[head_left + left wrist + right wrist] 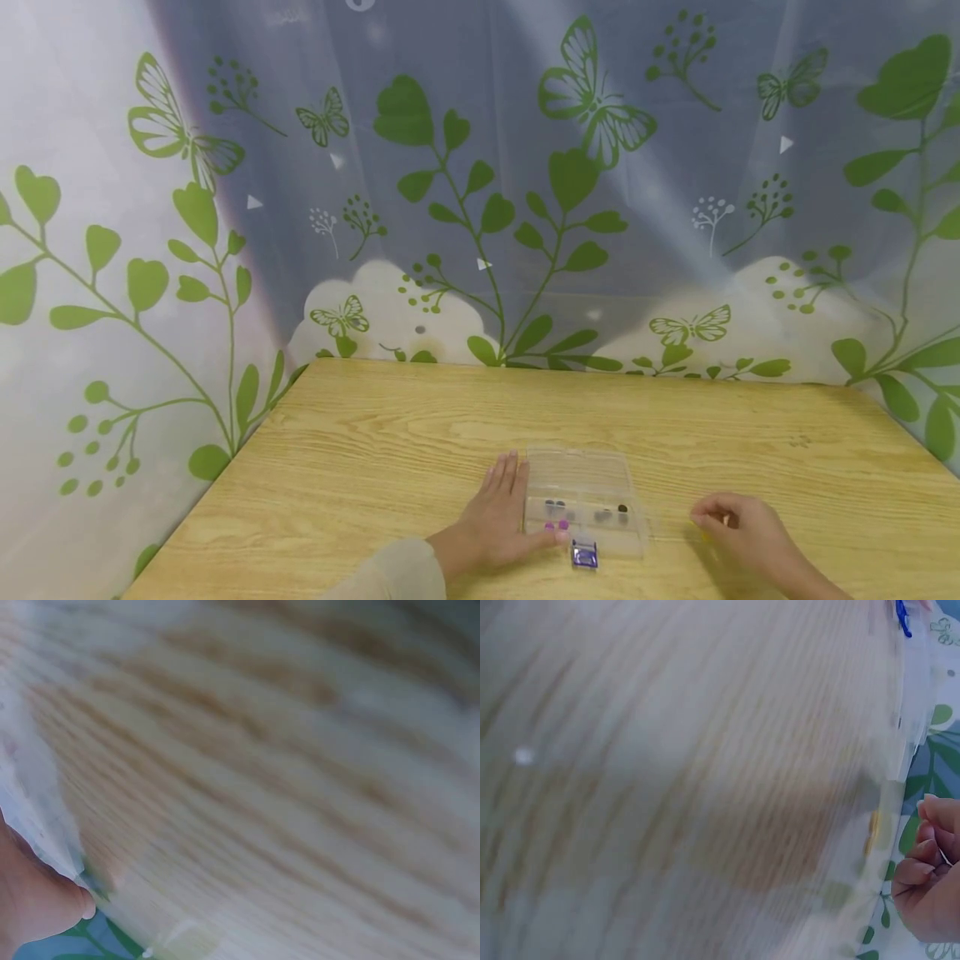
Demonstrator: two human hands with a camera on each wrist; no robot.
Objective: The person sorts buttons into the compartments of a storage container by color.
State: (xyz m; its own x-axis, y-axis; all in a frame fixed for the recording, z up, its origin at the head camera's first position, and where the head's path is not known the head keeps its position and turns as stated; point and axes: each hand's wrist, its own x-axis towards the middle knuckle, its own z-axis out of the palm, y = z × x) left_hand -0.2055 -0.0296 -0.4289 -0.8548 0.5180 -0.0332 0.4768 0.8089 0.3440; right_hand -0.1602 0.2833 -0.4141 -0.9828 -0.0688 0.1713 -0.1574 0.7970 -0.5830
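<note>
A clear plastic box [641, 525] with its lid [581, 468] swung back lies on the table. Small purple pieces [563, 525], dark pieces [622, 508] and greyish ones sit in its compartments. My left hand [498, 517] rests along the box's left side, fingers straight, thumb stretched across the front near the purple pieces. A blue-violet transparent piece [585, 554] is at the box's front edge. To the right of the box, my right hand [742, 529] has bent fingers over small yellow pieces [871, 832], which look apart from the fingertips. Whether anything tiny is between those fingertips is hidden.
The wood-patterned tabletop [360, 450] spreads around the box. A curtain [480, 208] with green leaves and butterflies hangs behind the table's back edge and along its left side. Both wrist views show mostly blurred tabletop.
</note>
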